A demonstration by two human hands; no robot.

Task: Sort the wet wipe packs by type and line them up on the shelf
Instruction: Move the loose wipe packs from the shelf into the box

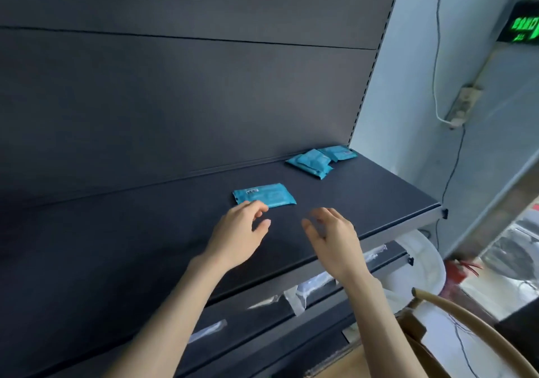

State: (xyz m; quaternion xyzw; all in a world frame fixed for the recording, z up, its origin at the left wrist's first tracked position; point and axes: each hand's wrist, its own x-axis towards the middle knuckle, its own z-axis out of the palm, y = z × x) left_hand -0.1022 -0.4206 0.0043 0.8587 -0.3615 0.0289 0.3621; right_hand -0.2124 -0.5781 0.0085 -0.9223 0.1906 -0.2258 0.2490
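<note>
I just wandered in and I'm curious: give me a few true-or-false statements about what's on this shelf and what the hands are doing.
1. The single pack and the pile of packs are all teal. True.
2. The right hand holds a pack. False: it holds nothing, and its fingers are loosely curled.
3. The single pack lies apart from the pile, which sits at the back right of the shelf. True.
4. The packs stand upright in a neat row. False: they lie flat, and the pile's packs overlap.
5. The left hand is at the pile. False: it is by the single pack.

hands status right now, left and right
Left hand: open, holding nothing, fingertips by the near teal pack.
Right hand: open, holding nothing.
</note>
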